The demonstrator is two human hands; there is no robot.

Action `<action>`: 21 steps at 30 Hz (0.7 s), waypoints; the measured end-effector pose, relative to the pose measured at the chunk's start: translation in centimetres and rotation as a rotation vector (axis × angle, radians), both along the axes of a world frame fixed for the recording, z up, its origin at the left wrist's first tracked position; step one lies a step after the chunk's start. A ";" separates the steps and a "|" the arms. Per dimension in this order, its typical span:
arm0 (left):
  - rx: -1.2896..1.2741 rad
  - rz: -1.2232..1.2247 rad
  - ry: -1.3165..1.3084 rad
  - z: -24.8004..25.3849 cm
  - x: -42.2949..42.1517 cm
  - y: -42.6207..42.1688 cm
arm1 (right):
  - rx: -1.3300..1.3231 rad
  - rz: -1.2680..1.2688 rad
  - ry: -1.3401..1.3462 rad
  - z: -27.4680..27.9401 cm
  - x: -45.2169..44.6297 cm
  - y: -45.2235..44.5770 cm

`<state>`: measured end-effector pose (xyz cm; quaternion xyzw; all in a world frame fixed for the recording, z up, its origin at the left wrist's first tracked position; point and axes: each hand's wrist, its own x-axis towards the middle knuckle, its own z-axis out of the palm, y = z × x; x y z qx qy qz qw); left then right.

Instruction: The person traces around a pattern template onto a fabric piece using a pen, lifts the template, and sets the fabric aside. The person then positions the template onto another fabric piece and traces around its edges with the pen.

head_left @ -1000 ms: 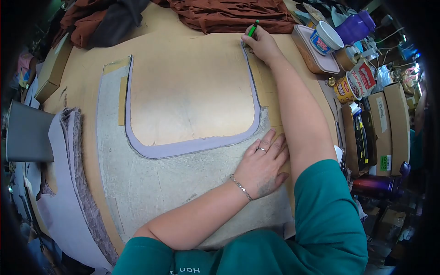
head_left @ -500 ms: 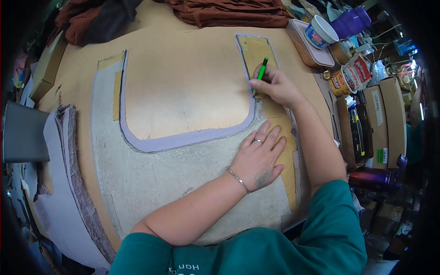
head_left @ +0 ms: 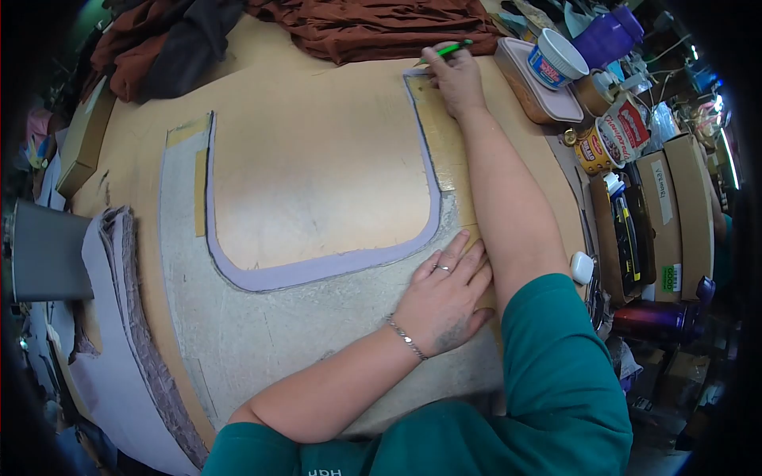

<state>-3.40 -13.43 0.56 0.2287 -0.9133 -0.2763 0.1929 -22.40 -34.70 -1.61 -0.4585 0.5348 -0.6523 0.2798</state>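
Observation:
A grey U-shaped pattern piece [head_left: 262, 333], patched with yellowish tape, lies over lavender fabric [head_left: 309, 272] on the table. The fabric shows as a band along the pattern's inner curve, with a dark line where they meet. My left hand [head_left: 448, 297] rests flat on the pattern's right side, fingers spread, a ring and a bracelet on it. At the top of the pattern's right arm, my right hand [head_left: 456, 83] grips a green pencil [head_left: 455, 49], its tip near the upper corner. The hand covers part of that corner.
Brown cloth [head_left: 373, 32] is heaped along the far edge. Layered lavender fabric [head_left: 119, 341] and a grey box-like object [head_left: 51, 250] stand left. At right are a plastic container [head_left: 540, 83], tubs, a box of pens [head_left: 623, 230] and a white case [head_left: 582, 267].
My right hand has moved away from me with the pencil, from the inner curve up to the far end of the pattern's right arm. My left hand stays on the pattern.

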 end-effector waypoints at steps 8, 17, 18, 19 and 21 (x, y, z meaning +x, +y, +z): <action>-0.167 0.286 -0.104 0.2 -4.4 -12.1 | -0.021 -0.200 0.043 -2.1 -1.5 -1.6; -0.290 0.293 -0.336 -1.2 -6.2 -14.5 | 0.203 -0.197 0.491 -0.3 -1.6 -1.2; -0.296 0.294 -0.388 -1.3 -6.3 -14.6 | 0.234 -0.260 0.501 0.4 -2.2 -0.5; -0.292 0.289 -0.399 -1.3 -6.3 -14.4 | 0.260 -0.321 0.512 0.6 -3.0 0.0; -0.293 0.295 -0.415 -1.0 -6.3 -14.4 | 0.291 -0.301 0.537 0.6 -3.7 0.0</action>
